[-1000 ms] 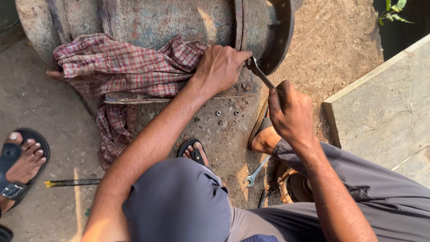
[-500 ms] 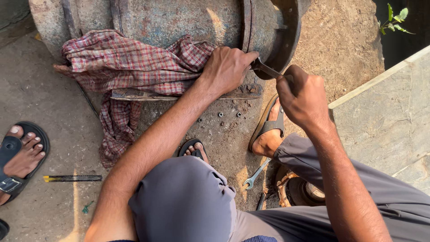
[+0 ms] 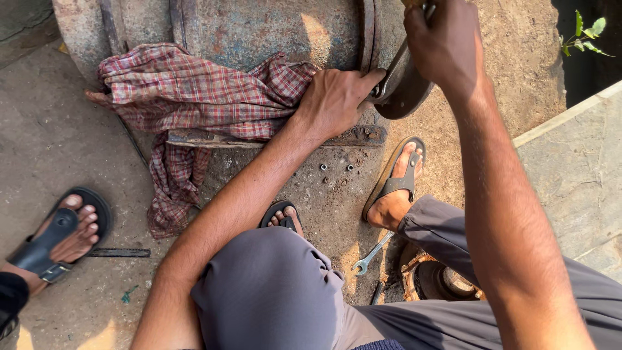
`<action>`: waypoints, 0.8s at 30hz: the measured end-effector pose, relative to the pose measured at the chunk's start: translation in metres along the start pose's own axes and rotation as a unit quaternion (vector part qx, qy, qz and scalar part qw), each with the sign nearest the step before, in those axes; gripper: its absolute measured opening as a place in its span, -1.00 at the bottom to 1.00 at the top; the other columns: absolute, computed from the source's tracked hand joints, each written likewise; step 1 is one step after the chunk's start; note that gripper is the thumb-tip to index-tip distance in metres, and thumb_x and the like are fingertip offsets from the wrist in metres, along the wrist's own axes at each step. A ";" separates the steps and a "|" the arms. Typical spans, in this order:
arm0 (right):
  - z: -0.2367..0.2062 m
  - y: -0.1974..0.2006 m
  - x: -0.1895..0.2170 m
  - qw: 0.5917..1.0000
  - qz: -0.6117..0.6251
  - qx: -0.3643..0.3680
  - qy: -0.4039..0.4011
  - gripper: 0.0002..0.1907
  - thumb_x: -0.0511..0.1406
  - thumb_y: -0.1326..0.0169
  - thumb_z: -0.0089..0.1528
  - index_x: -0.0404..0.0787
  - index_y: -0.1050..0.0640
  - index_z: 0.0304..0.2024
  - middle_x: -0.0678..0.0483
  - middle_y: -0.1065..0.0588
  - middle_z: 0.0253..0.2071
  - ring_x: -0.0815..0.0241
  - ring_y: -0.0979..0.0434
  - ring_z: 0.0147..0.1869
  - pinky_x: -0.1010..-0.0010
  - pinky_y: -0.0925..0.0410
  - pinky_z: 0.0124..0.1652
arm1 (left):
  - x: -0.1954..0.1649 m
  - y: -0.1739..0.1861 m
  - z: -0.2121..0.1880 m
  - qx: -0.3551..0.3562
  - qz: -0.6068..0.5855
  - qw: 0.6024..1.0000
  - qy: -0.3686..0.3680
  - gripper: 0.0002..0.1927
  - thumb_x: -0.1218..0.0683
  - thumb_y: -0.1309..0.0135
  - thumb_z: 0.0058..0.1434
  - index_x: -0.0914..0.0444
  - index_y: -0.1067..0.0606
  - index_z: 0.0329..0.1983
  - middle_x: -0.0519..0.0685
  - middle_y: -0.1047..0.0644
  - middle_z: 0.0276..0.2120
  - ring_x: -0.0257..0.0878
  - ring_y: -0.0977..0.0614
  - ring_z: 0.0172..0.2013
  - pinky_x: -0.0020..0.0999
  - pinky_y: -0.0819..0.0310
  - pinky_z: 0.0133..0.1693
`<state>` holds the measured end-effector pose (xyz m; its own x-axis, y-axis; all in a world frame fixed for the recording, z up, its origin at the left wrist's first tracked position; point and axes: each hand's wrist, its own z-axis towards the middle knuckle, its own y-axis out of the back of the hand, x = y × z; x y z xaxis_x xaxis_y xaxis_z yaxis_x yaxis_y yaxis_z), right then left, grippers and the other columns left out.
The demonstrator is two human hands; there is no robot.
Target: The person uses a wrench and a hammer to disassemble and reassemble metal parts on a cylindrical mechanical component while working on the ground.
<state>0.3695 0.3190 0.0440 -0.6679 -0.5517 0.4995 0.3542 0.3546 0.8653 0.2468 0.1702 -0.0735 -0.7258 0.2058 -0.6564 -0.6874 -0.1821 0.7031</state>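
Note:
A big rusty metal drum (image 3: 259, 29) lies on the ground with a round flange (image 3: 407, 97) at its right end. My left hand (image 3: 337, 97) rests where a checked red cloth (image 3: 188, 91) meets the flange. Its fingertips pinch the lower end of a steel wrench (image 3: 391, 74) against the flange. My right hand (image 3: 444, 42) is raised at the top edge of the view, closed around the wrench's upper handle. I am squatting, my feet in sandals (image 3: 395, 185) just below the drum.
Two small nuts (image 3: 337, 167) lie on the dirty base plate. A loose open-ended spanner (image 3: 370, 254) and a rusty round part (image 3: 440, 279) sit by my right leg. Another person's sandalled foot (image 3: 58, 236) and a dark rod (image 3: 120, 253) are at left. A concrete slab (image 3: 576, 162) lies at right.
My right hand has swung the wrench handle up and away from me, from beside the flange to the top of the view. My left hand has stayed at the flange.

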 end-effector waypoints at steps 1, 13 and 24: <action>0.004 0.002 -0.001 0.999 0.005 -0.013 0.050 -0.76 -0.33 0.03 0.46 -0.45 -0.52 -0.03 -0.18 -0.55 -0.40 0.18 -0.55 -0.49 0.30 -0.45 -0.49 | 0.001 -0.001 0.001 0.004 0.002 1.000 0.001 -0.50 0.02 -0.32 0.17 0.27 -0.50 0.15 0.03 -0.57 -0.59 -0.27 -0.58 -0.63 -0.28 -0.56 -0.55; -0.143 0.007 0.000 0.988 0.057 -0.106 -0.091 -0.64 -0.26 0.06 0.61 -0.27 -0.48 -0.28 0.03 -0.52 -0.46 0.28 -0.59 -0.41 0.45 -0.47 -0.43 | 0.005 -0.029 0.005 0.073 0.170 0.982 -0.047 -0.89 0.24 -0.02 0.32 0.27 -0.52 -0.33 -0.15 -0.37 -0.80 -0.38 -0.41 -0.79 -0.38 -0.29 -0.74; -0.182 -0.061 0.019 0.972 0.085 -0.205 -0.076 -0.70 -0.22 0.04 0.56 -0.26 -0.45 -0.24 0.06 -0.55 -0.49 0.29 -0.55 -0.45 0.43 -0.31 -0.44 | 0.002 -0.015 -0.001 0.011 0.095 0.994 -0.055 -0.90 0.35 -0.08 0.18 0.31 -0.49 -0.38 -0.05 -0.42 -0.73 -0.28 -0.55 -0.68 -0.29 -0.40 -0.68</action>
<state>0.4546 0.1501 0.0084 -0.6543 -0.3827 0.6523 0.6787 0.0833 0.7297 0.2562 0.1720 -0.0856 -0.8342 0.2739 -0.4786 -0.5371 -0.2066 0.8178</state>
